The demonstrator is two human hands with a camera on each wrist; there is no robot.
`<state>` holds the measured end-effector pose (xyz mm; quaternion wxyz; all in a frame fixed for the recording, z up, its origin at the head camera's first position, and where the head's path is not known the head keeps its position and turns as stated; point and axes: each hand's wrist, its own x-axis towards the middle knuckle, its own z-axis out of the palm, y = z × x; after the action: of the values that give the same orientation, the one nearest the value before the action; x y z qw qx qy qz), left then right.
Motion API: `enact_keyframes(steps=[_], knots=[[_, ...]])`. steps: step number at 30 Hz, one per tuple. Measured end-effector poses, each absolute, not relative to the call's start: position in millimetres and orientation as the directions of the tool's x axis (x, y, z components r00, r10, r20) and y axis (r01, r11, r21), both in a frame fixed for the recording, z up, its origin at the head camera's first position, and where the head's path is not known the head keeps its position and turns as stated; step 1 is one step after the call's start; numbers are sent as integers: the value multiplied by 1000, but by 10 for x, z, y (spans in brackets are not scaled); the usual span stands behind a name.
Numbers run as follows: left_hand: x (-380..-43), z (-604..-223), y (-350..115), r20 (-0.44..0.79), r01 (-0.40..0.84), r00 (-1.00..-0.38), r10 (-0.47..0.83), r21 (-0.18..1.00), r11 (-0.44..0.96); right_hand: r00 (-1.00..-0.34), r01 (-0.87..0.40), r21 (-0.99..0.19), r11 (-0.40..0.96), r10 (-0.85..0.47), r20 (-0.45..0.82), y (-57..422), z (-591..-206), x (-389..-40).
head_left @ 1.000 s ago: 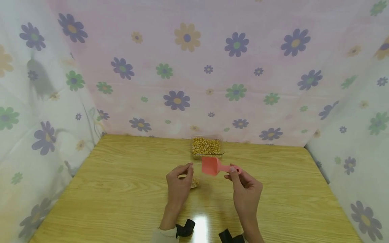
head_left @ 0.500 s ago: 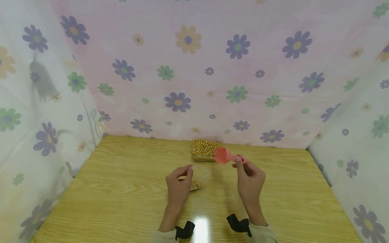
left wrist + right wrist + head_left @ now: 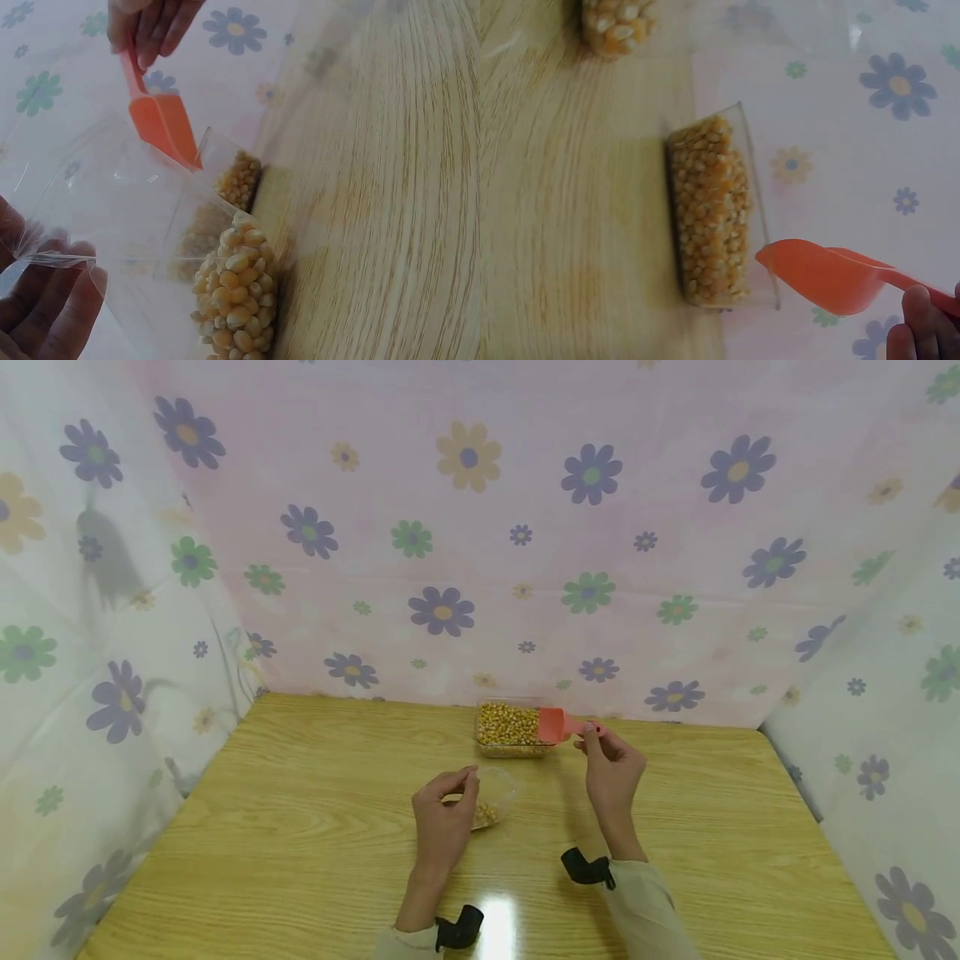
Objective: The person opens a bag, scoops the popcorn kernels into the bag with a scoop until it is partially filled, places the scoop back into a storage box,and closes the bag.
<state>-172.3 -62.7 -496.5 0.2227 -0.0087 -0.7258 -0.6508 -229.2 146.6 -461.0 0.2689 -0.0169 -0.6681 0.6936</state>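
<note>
Coral-pink scoop [image 3: 553, 725]: handle pinched in right hand [image 3: 615, 772], bowl at right end of clear rectangular container [image 3: 762, 289]; rim contact unclear. Container: upright, far, holding yellow corn kernels [image 3: 504, 724] to below rim. Clear plastic bag [image 3: 120, 187]: nearer, slightly left, pinched in left hand [image 3: 442, 818], kernels gathered at bottom.

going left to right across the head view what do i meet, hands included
Left hand, clear container of corn kernels, pink scoop, right hand.
</note>
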Motion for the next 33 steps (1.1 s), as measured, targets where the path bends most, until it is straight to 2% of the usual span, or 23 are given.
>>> enact_keyframes(steps=[3, 7, 10, 16, 25, 33], knots=[[-1731, -4973, -624, 331, 302, -901, -281, 943, 143, -872, -312, -947, 77, 373, 318, 1427, -4563, -2306], [-1737, -4983, -620, 319, 293, -904, -285, 947, 129, -883, -290, -952, 99, 356, 306, 1426, -4737, -2427], [-1734, -4982, -617, 310, 286, -907, -286, 950, 126, -888, -277, -958, 75, 360, 284, 1429, -4893, -2524], [-1735, -4984, -622, 308, 285, -908, -284, 951, 120, -912, -221, -975, 26, 349, 216, 1349, -4965, -2604], [-1727, -4977, -628, 325, 306, -902, -284, 946, 111, -930, -62, -993, -100, 368, 21, 1316, -4995, -2653], [-1723, -4969, -622, 329, 309, -899, -289, 944, 112, -922, 97, -946, -311, 330, -203, 1417, -5029, -2637]])
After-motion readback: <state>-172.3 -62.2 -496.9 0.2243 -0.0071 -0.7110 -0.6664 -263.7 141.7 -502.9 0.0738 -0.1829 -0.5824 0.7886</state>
